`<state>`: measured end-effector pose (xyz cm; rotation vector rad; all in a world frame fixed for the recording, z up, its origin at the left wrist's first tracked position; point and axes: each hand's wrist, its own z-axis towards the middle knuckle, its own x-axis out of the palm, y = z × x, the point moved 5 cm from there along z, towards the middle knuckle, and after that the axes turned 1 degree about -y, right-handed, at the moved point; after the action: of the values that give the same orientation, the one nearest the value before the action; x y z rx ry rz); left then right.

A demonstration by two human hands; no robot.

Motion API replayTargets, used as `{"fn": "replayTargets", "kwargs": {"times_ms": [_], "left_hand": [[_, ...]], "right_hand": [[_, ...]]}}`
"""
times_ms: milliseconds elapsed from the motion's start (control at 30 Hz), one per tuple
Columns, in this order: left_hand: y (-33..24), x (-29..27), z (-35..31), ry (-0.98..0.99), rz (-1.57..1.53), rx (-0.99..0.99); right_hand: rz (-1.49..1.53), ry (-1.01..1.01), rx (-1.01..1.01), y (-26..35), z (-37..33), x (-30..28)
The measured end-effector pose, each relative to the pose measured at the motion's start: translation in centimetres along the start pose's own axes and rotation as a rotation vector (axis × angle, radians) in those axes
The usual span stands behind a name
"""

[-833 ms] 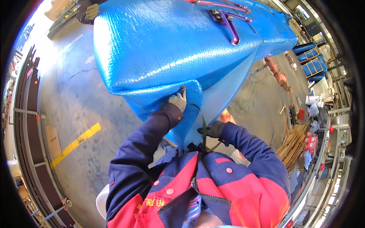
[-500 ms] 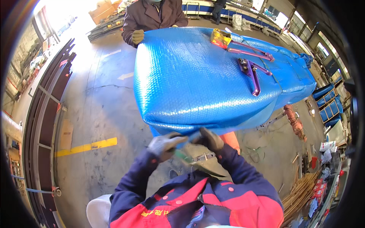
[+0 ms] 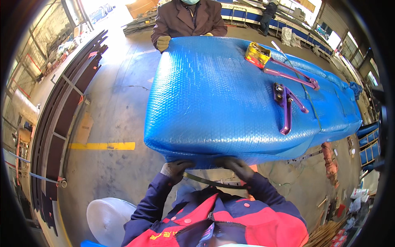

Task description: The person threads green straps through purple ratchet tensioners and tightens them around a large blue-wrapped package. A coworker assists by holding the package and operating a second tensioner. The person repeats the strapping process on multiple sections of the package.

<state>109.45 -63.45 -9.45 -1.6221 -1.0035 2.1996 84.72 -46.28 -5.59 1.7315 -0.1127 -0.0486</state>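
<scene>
Head view: blue bundle (image 3: 214, 94) lies ahead, touching the right hand (image 3: 238, 166).

The broad blue-wrapped bundle (image 3: 210, 94) carried a yellow-and-red container (image 3: 258, 55) near its far edge, a long purple-handled tool (image 3: 289, 77) just beside that, and a shorter purple tool (image 3: 286, 110) nearer the person. A thin green strap (image 3: 316, 115) crossed its top. The grey floor (image 3: 103, 175) bore a painted yellow stripe (image 3: 107, 146) and a flat brown cardboard piece (image 3: 84, 128).
</scene>
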Motion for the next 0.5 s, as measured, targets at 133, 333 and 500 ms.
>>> {"fn": "replayTargets", "kwargs": {"times_ms": [133, 333, 500], "left_hand": [[-0.7, -0.8, 0.4, 0.009, -0.020, 0.042], [1.5, -0.8, 0.9, 0.043, -0.119, 0.197], [0.6, -3.6, 2.5, 0.067, -0.114, 0.245]], "right_hand": [[-0.116, 0.024, -0.022, 0.8, -0.8, -3.7], [-0.246, 0.040, -0.015, 0.2, -0.9, -3.6], [-0.159, 0.067, 0.178, 1.8, -1.9, -2.8]]}}
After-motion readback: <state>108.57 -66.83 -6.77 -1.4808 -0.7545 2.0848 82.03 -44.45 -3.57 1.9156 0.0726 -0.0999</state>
